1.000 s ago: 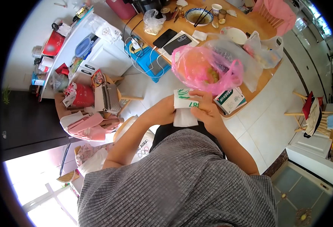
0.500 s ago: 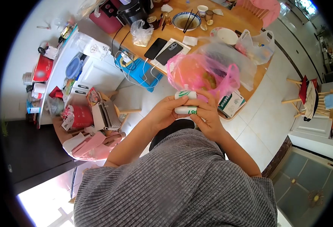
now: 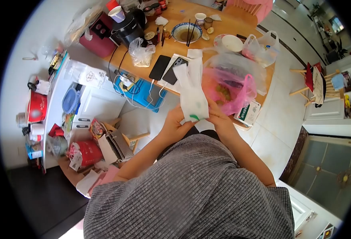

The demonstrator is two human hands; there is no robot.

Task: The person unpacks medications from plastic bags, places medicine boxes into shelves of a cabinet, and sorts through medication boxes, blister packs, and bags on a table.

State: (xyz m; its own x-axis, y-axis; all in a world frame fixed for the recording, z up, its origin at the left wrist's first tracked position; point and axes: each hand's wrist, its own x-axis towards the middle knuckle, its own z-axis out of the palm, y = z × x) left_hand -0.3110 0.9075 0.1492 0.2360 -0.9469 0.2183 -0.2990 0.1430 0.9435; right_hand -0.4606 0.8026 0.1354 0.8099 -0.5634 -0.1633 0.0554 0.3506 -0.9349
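A white plastic bag (image 3: 193, 93) with green print stretches up from my hands, unrolled into a long strip that splits in two at its far end. My left hand (image 3: 174, 123) pinches its lower left edge. At the lower right edge, my right hand (image 3: 219, 118) grips the same bag with thumb and fingers. Just beyond my right hand lies a pink plastic bag (image 3: 245, 93) with greenish and orange contents showing through. Two phones, one a black phone (image 3: 159, 67), are on the table past the white bag, which partly covers the second.
The wooden table (image 3: 179, 12) holds a patterned bowl (image 3: 186, 33) with chopsticks, a white bowl (image 3: 232, 43), clear bags and a green-and-white box (image 3: 248, 112). A blue stool (image 3: 143, 93) with cables stands under the edge. A handbag (image 3: 115, 145) rests on a chair at left.
The white plastic bag was in two short rolls between my hands; now it is unrolled and extends away over the table edge. My view has shifted slightly.
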